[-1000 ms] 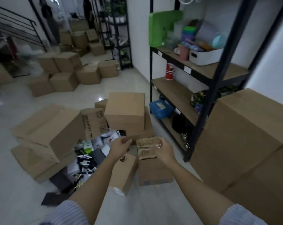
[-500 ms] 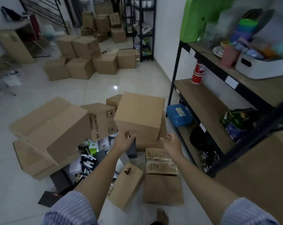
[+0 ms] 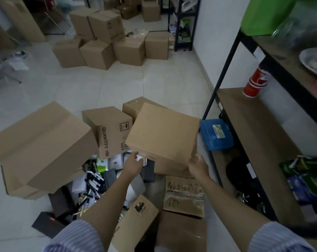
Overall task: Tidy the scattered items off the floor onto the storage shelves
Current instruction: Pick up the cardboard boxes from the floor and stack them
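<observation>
I have both hands at the plain cardboard box (image 3: 163, 131) in the middle of the heap. It sits tilted, its broad top face turned toward me, resting on another carton beneath it. My left hand (image 3: 134, 163) is at its near-left lower corner, fingers curled up against the underside edge; my right hand (image 3: 197, 165) is at the near-right corner, thumb and fingers wrapped round that edge. So the box lies just above and beyond both hands, spanning the gap between them — each hand grips one bottom corner.

To the left, touching or nearly touching it, stands the printed box (image 3: 108, 130) marked QUANTITY: 100, and left of that a large flat carton (image 3: 39, 142) leans over the pile. Under my left forearm the floor (image 3: 117, 84) is strewn with pens and small packets (image 3: 92, 180); I cannot make out each piece. Close to me lies a taped parcel (image 3: 184, 196) with handwriting on it, on top of another box, and beside it a small carton (image 3: 136, 219) with a black logo.

On my right is the storage shelf (image 3: 254, 128), black frame with wooden boards. A red paper cup (image 3: 256, 82) stands upside down on the middle board, a blue case (image 3: 216, 134) sits at the low level just beside the box I am holding, and green packets (image 3: 306, 175) lie further along. A stack of cartons (image 3: 106, 42) stands well apart at the back of the room — blurred, but plainly boxes
</observation>
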Available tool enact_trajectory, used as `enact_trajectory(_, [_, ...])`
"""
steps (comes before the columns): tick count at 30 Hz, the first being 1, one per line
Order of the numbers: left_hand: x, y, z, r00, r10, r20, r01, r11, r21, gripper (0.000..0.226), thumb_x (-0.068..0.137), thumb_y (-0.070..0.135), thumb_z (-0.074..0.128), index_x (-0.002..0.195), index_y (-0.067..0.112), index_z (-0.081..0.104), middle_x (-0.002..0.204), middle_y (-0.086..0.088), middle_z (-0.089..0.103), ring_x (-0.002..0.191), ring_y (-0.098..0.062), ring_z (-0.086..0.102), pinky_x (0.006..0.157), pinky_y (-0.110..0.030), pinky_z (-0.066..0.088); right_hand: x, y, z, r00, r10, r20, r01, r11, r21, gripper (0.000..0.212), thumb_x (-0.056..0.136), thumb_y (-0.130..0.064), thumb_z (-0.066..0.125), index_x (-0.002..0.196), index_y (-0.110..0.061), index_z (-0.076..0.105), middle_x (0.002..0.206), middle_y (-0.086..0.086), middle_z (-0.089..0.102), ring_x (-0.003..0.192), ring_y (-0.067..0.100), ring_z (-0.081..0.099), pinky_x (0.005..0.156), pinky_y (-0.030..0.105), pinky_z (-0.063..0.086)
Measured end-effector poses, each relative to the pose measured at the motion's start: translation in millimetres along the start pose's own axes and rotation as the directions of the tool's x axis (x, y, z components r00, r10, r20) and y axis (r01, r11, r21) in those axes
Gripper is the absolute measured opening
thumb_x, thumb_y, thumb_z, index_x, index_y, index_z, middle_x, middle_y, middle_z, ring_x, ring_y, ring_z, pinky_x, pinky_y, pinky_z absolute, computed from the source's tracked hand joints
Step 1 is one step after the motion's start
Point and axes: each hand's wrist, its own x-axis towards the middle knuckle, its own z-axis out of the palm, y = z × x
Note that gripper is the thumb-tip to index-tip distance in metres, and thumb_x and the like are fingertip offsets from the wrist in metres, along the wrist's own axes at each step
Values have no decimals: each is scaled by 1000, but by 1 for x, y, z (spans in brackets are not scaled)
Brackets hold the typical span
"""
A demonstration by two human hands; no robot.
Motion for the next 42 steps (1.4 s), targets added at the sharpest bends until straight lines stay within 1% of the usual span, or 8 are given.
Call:
enact_trajectory(10, [137,-29,20,979,-195,67,199,978,-57,70,89,9,69,147,1,31,146,-13,41,127,-27,47,99,-34,40,112,46,59,981,194,-23,-193,980,40,44,87,-35,64,122,-13,48,110,3,65,87,19,62,66,27,48])
enact_trajectory(18, [213,-60,17,954,-297,-43,285,941,-182,91,77,-5,75,149,9,19,153,-12,32,133,-36,40,105,-51,42,153,87,92,966,251,-60,-251,968,19,71,78,-14,75,139,-13,39,122,8,61,104,29,60,87,39,51])
enact_trajectory(21, [226,-69,14,968,-248,-35,241,961,-139,100,79,-11,69,152,15,6,155,-9,28,134,-36,37,102,-50,45,165,99,96,953,299,-41,-291,946,140,75,72,-11,84,137,-14,47,124,6,63,108,27,60,92,38,52])
enact_trajectory(25, [229,-71,11,979,-196,-61,180,962,-205,67,77,-3,76,125,16,33,128,-6,45,121,-33,47,96,-51,49,169,98,88,956,284,69,-289,881,374,83,68,-6,88,140,-15,47,124,3,64,112,21,61,102,37,49])
enact_trajectory(29, [228,-39,4,995,-4,-103,-28,951,-308,60,71,-3,81,108,13,37,121,-12,52,114,-26,54,89,-39,52,167,76,64,983,177,51,-178,846,502,72,65,-7,87,129,-19,55,116,3,68,104,20,66,80,27,57])
enact_trajectory(32, [221,3,-3,987,127,-101,-158,899,-409,59,75,7,82,116,14,40,125,-11,57,112,-19,59,90,-31,54,167,45,38,994,108,3,-91,825,558,84,61,-13,87,136,-16,49,122,-2,67,107,15,66,88,36,56])
enact_trajectory(35, [207,35,-11,964,228,-140,-267,847,-460,51,81,18,79,118,19,43,129,-8,56,116,-20,59,90,-32,55,159,12,10,999,40,-33,-9,757,653,70,73,0,79,133,-14,49,119,1,67,101,15,69,73,34,59])
enact_trajectory(42, [148,82,-38,908,389,-154,-415,792,-448,48,85,19,75,125,20,48,124,4,61,113,-14,62,86,-27,54,95,-24,-53,988,-105,-115,155,735,661,75,71,-10,80,139,-14,47,127,6,65,113,19,65,92,34,55])
